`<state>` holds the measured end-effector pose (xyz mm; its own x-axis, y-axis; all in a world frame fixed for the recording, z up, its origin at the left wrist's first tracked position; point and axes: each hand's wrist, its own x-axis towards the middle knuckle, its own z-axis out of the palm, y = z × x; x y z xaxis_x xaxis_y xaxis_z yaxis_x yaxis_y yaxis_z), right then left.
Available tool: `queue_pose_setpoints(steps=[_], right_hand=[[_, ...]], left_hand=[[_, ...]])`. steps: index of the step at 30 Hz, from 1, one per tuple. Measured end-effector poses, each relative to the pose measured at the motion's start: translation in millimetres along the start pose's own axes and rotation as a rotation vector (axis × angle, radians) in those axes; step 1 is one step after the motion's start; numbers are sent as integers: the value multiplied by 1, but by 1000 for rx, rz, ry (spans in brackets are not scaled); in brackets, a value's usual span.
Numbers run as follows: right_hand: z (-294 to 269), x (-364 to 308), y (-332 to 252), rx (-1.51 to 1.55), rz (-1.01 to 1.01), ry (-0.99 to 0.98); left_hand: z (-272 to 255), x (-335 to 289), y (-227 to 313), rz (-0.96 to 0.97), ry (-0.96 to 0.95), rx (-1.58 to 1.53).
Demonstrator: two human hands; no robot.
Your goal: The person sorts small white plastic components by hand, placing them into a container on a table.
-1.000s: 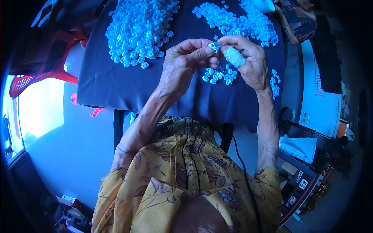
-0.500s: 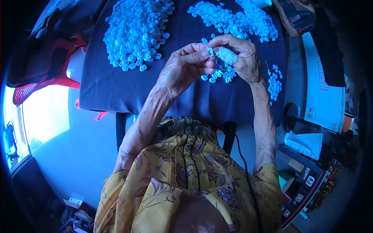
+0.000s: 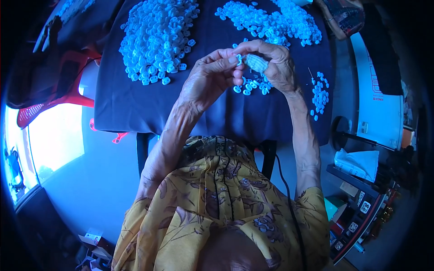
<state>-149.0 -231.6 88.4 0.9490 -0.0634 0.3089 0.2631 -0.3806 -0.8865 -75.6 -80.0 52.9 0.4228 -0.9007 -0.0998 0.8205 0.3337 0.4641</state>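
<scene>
In my left hand (image 3: 205,77) a small pale oval piece with holes (image 3: 239,59) is pinched between thumb and fingertips above the table. My right hand (image 3: 281,67) curls in from the right, its index finger arched and its fingertips meeting close beside that piece. A whitish ribbed knit cover (image 3: 256,63) seems to sit on the right thumb. What lies between the right fingertips, if anything, is too small to make out. Below the hands, a loose cluster of similar pieces (image 3: 251,86) rests on the dark cloth.
A dark cloth covers the table (image 3: 149,108). A large heap of pieces (image 3: 156,38) lies at far left, another heap (image 3: 271,25) at far right, and a small group (image 3: 320,95) near the right edge. Another person's arm (image 3: 333,25) shows at upper right. A red chair (image 3: 68,86) stands at left.
Both hands have shifted slightly left together in the picture, still meeting at the pale piece. The view itself has moved a little.
</scene>
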Motion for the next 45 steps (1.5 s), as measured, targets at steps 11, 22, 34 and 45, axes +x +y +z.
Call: queue_pose_setpoints(steps=[11, 22, 34, 45], right_hand=[[-9, -3, -1, -95, -2, -48], [-6, -4, -6, -338, 110, -19], [0, -7, 1, -273, 141, 59], [30, -15, 0, -262, 121, 337]], left_hand=[[-1, -1, -6, -25, 14, -45], [11, -1, -7, 323, 279, 646], [6, 1, -10, 413, 294, 592], [4, -2, -24, 856, 278, 1232]])
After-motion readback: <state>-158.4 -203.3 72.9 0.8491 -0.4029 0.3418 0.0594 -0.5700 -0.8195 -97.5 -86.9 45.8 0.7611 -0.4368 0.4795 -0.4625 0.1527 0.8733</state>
